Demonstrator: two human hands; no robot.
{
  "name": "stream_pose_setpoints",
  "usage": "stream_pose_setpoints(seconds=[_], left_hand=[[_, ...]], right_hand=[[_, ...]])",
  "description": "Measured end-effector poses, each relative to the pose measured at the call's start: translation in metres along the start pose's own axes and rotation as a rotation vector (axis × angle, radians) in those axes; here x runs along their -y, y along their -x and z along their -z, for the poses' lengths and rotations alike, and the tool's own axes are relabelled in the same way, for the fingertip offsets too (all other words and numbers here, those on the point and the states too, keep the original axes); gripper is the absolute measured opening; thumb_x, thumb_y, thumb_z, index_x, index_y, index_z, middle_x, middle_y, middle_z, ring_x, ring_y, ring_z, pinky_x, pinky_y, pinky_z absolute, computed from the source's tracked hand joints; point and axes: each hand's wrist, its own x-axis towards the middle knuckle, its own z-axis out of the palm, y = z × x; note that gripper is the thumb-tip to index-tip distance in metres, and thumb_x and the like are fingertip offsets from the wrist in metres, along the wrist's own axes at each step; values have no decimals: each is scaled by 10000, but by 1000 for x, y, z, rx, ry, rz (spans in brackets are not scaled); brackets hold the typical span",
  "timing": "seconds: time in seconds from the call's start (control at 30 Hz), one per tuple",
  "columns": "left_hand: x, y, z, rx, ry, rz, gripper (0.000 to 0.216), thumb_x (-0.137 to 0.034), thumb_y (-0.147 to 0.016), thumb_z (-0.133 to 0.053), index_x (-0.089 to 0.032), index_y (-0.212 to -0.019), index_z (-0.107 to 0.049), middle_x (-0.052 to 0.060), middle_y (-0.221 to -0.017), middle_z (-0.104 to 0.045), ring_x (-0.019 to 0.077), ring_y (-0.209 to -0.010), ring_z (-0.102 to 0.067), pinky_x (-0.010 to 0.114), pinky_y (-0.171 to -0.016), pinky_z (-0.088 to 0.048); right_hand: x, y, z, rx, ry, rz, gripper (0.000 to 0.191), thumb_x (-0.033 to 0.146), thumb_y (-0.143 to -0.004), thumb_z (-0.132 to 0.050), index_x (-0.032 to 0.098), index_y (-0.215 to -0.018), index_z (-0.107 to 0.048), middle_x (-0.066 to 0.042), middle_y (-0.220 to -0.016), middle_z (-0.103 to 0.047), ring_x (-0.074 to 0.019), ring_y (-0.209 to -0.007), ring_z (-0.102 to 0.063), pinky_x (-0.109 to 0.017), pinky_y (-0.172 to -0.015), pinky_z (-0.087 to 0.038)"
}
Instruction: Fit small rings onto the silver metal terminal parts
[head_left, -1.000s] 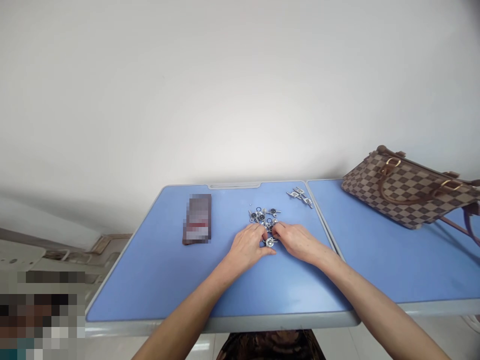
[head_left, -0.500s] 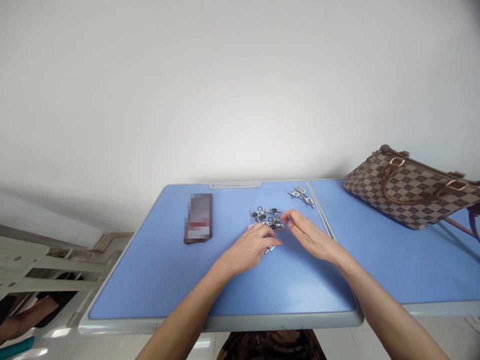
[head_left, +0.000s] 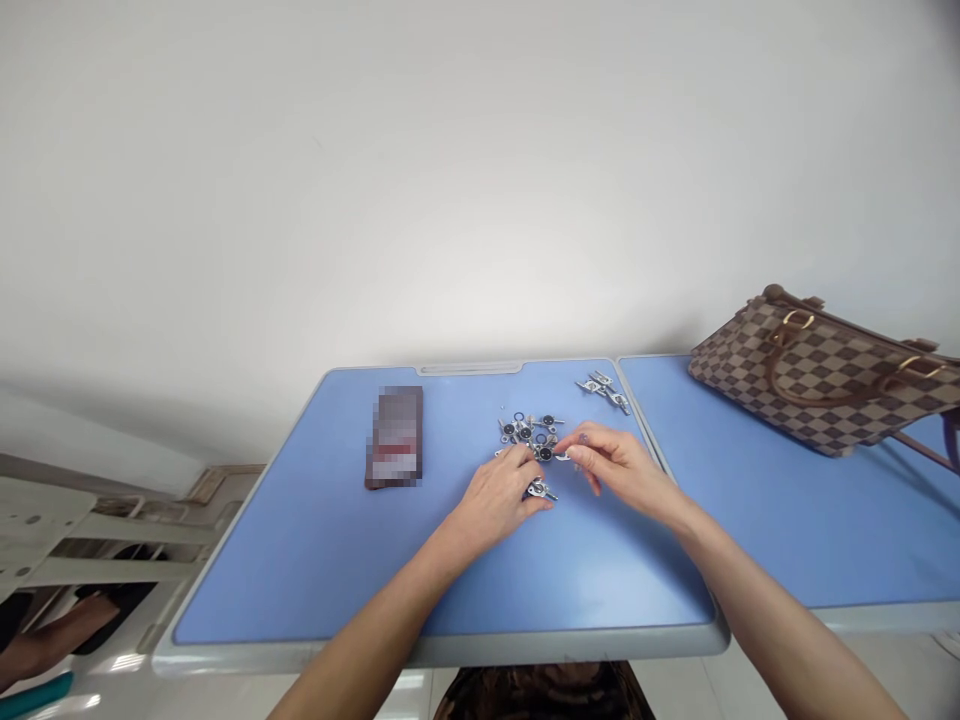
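Note:
A cluster of small silver metal fittings, some with black round faces point(head_left: 526, 434), lies on the blue table. My left hand point(head_left: 499, 495) rests at the near side of the cluster, its thumb and fingers curled round a silver flanged metal fitting point(head_left: 538, 489). Part of that fitting is covered by the fingers. At the right edge of the cluster is my right hand point(head_left: 619, 468), with thumb and index finger pinched together beside a silver piece. What lies between those fingertips is too small to make out. A black ring point(head_left: 519, 416) sits at the cluster's far side.
Several silver fittings point(head_left: 602, 390) lie apart at the far right of the blue table point(head_left: 337, 560). A blurred phone-like object point(head_left: 397, 437) is on the left. A checkered handbag point(head_left: 832, 375) stands on the adjoining table. Another person's arm point(head_left: 56, 640) shows at lower left.
My right hand has moved slightly left and its thumb and index finger have closed at the cluster. The fitting in my left hand has turned and shows more.

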Motion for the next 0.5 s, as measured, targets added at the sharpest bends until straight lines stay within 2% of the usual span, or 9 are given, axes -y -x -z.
stream_pose_setpoints(seconds=[0.1,0.23,0.5], left_hand=[[-2,1,6,14,26,5,303,-324,-798,-705,-229,-1064,-593,38,-1127,-590,232,-1061,-554,359,-866,-484],[-2,1,10,20,51,10,193,-202,-822,-648,-226,-1006,-594,28,-1081,-611,219,-1051,-558,338,-855,-474],[-1,-1,7,17,79,33,114,-225,-832,-641,-211,-939,-603,26,-979,-627,219,-984,-570,330,-803,-465]], right_hand=[[-3,1,-7,41,-53,21,234,345,-964,-461,199,-986,-642,-13,-907,-550,-94,-619,-567,-277,-656,-490],[-5,1,-11,56,37,89,199,285,-984,-416,217,-1016,-600,-15,-923,-542,-108,-699,-576,-284,-714,-485],[-2,1,-11,84,124,132,192,254,-996,-384,216,-989,-572,-20,-934,-543,-113,-722,-558,-276,-715,-467]])
